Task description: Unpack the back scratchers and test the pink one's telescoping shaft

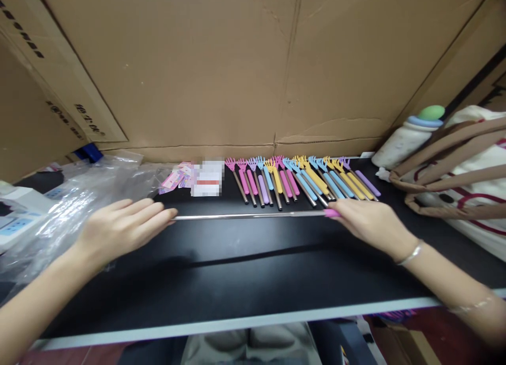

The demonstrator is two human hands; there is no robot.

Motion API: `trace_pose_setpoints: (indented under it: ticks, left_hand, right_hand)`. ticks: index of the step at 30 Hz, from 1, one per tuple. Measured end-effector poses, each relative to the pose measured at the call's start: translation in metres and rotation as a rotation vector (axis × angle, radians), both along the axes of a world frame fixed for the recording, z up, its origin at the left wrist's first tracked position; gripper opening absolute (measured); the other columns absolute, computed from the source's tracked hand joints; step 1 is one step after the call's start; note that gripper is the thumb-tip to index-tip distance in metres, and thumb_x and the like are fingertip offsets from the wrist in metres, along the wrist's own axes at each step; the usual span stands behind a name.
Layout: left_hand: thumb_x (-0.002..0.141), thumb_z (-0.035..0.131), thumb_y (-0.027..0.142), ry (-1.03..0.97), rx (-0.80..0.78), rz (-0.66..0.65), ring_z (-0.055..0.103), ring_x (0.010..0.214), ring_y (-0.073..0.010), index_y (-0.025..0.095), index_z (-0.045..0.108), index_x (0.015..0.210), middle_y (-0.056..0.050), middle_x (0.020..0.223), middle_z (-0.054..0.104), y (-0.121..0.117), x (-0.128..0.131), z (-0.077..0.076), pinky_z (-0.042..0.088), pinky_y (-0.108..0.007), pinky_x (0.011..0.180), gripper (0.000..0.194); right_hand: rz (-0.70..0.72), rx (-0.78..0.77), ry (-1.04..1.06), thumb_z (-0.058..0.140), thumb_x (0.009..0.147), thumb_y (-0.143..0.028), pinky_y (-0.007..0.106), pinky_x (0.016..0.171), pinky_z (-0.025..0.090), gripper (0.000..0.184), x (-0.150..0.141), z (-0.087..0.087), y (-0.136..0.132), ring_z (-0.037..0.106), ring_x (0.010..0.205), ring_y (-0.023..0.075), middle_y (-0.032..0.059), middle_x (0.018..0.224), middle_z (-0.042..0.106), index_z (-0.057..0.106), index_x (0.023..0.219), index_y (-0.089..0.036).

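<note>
Silvery rod point(253, 215) between both hands point(126, 225); black Chinese lettering point(89, 121) on cardboard point(205, 64).

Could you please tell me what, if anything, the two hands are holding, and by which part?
A thin metal rod: the left hand has one end, which its fingers hide; the right hand grips the pink part at the other.

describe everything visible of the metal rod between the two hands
The rod is thin, straight, shiny and silvery, apparently metal, with a pink part at the end by the right hand. It runs nearly level, in front of the row of colourful claw-headed sticks, and appears raised above the black tabletop. The left hand holds the other end, hiding its tip; the right hand grips the pink part.
</note>
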State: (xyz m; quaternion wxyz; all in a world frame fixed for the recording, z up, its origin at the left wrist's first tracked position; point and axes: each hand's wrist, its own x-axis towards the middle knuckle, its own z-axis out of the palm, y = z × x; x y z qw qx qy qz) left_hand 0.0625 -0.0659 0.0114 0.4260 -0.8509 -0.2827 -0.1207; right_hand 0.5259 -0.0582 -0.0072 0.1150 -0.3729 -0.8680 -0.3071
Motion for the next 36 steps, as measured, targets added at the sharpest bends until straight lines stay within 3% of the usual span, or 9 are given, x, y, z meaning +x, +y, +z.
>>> trace_pose_setpoints:
  ticks: [3,7,15,19,25,28,36]
  left_hand:
    - [0.088,0.052,0.019,-0.011,0.003,-0.039,0.051,0.057,-0.0111,0.022,0.059,0.080,0.005,0.062,0.060,0.003,0.032,0.004,0.030,-0.026,0.053,0.010]
    - [0.090,0.046,0.018,-0.074,-0.031,-0.039,0.051,0.057,-0.0115,0.020,0.058,0.075,0.003,0.060,0.058,0.004,0.053,0.006,0.030,-0.027,0.053,0.019]
    - [0.095,0.036,0.025,-0.174,-0.259,-0.076,0.053,0.056,-0.0114,0.018,0.054,0.077,0.003,0.061,0.057,-0.004,0.096,-0.018,0.028,-0.026,0.052,0.026]
    - [0.096,0.033,0.026,-0.208,-0.284,-0.081,0.052,0.055,-0.0115,0.018,0.053,0.077,0.003,0.061,0.057,-0.001,0.107,-0.023,0.026,-0.027,0.050,0.028]
    - [0.094,0.038,0.027,-0.158,-0.256,-0.086,0.054,0.059,-0.0120,0.020,0.056,0.085,0.003,0.064,0.058,0.002,0.100,-0.023,0.029,-0.027,0.053,0.021]
    - [0.094,0.040,0.027,-0.130,-0.206,-0.073,0.054,0.060,-0.0124,0.021,0.056,0.091,0.003,0.065,0.059,0.002,0.086,-0.017,0.031,-0.026,0.054,0.017]
    - [0.092,0.045,0.031,0.028,0.007,0.146,0.047,0.059,-0.0150,0.020,0.052,0.069,0.002,0.060,0.052,0.006,0.001,-0.005,0.029,-0.025,0.055,0.027]
  right_hand:
    - [0.062,-0.058,0.075,0.033,0.097,-0.035,0.022,0.051,0.031,0.035,-0.036,-0.004,0.000,0.058,0.055,0.0099,0.0006,0.065,0.065,0.057,0.078,-0.017]
    - [0.068,-0.103,0.145,0.032,0.097,-0.035,0.022,0.050,0.030,0.036,-0.050,-0.005,0.001,0.058,0.055,0.0095,0.0005,0.064,0.064,0.056,0.078,-0.017]
    - [0.092,-0.163,0.083,0.032,0.098,-0.033,0.025,0.047,0.023,0.033,-0.088,0.000,-0.016,0.056,0.052,0.0089,-0.0009,0.062,0.061,0.053,0.079,-0.017]
    - [0.044,-0.148,0.081,0.033,0.097,-0.032,0.026,0.047,0.021,0.031,-0.098,0.003,-0.021,0.056,0.053,0.0090,-0.0009,0.062,0.060,0.052,0.078,-0.018]
    - [0.062,-0.163,0.091,0.033,0.097,-0.036,0.025,0.048,0.023,0.032,-0.099,0.006,-0.021,0.058,0.057,0.0082,0.0000,0.066,0.063,0.058,0.089,-0.019]
    - [0.083,-0.118,0.095,0.034,0.097,-0.037,0.024,0.049,0.025,0.031,-0.085,0.007,-0.016,0.058,0.057,0.0078,-0.0010,0.065,0.063,0.061,0.093,-0.021]
    - [-0.054,0.069,-0.040,0.038,0.094,-0.041,0.024,0.054,0.029,0.038,0.021,0.010,0.014,0.057,0.060,0.0113,0.0012,0.065,0.064,0.060,0.074,-0.018]
